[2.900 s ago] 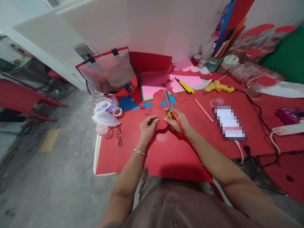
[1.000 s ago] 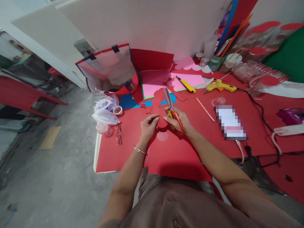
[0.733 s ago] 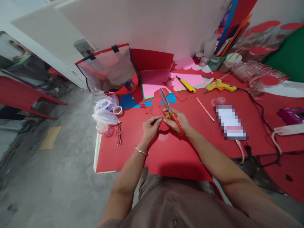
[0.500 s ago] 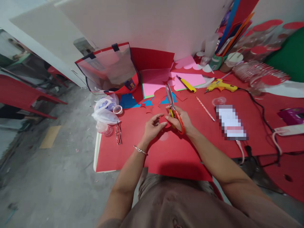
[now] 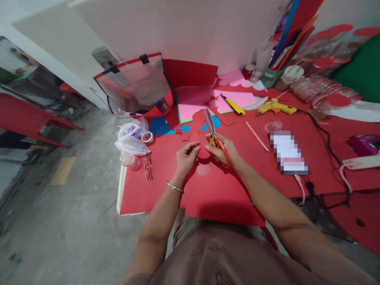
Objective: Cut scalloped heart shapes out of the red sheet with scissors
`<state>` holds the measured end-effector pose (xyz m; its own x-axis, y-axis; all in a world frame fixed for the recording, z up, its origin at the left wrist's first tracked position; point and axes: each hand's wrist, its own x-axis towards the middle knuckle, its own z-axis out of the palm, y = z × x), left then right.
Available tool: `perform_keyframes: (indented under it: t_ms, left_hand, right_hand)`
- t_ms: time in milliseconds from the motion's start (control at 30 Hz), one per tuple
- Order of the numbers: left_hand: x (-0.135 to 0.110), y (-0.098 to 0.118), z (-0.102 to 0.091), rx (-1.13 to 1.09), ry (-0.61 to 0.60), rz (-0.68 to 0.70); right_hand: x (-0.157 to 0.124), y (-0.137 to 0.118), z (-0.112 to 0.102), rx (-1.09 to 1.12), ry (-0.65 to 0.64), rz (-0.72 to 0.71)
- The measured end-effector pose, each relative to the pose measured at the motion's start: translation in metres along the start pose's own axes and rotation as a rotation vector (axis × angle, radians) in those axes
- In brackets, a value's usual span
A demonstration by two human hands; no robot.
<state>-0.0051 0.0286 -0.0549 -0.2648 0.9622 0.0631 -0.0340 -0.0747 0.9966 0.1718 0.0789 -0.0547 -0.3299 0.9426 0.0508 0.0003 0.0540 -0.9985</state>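
Observation:
My left hand (image 5: 187, 156), with a bracelet at the wrist, is pinched closed on the left edge of a small round red paper piece (image 5: 204, 152). Scissors (image 5: 211, 123) with orange and yellow handles sit in my right hand (image 5: 227, 150), their blades pointing up and away and nearly together. The right thumb tip is close to the red piece's right edge; whether it touches I cannot tell. Just below the hands lies a pale pink paper circle (image 5: 203, 170). Red paper scraps (image 5: 196, 126) lie beyond the fingers.
A yellow box cutter (image 5: 236, 107) rests on pink paper (image 5: 196, 101) at the back. To the right are a patterned pencil (image 5: 257, 136), a yellow glue gun (image 5: 276, 107) and a blurred-out phone (image 5: 289, 153). Eyeglasses (image 5: 147, 166) and a plastic bag (image 5: 132, 136) lie at left.
My left hand has shifted slightly left, and the round red piece now shows between the hands. The scissors have tilted a little to the left.

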Motion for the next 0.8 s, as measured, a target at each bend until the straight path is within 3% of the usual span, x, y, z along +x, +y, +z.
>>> perform_keyframes:
  t_ms: [167,433,633,800]
  left_hand:
    - [-0.0032,-0.0022,0.0048,0.035,-0.077,-0.016]
    - [-0.0026,-0.0001,0.0019,0.016,-0.031,-0.010]
    - [-0.0068,-0.0026,0.0064,-0.005,-0.181,-0.049]
    - [-0.0057,-0.0020,0.0078,0.008,-0.068,-0.041]
  right_hand:
    - [-0.0006,-0.0046,0.0023,-0.073,0.001,0.015]
    - [0.0003,-0.0023,0.0011,-0.069,0.041,-0.013]
    - [0.0005,-0.0026,0.0017,-0.064,0.068,0.006]
    - [0.0000,-0.0025,0.0025,-0.009,0.053,0.018]
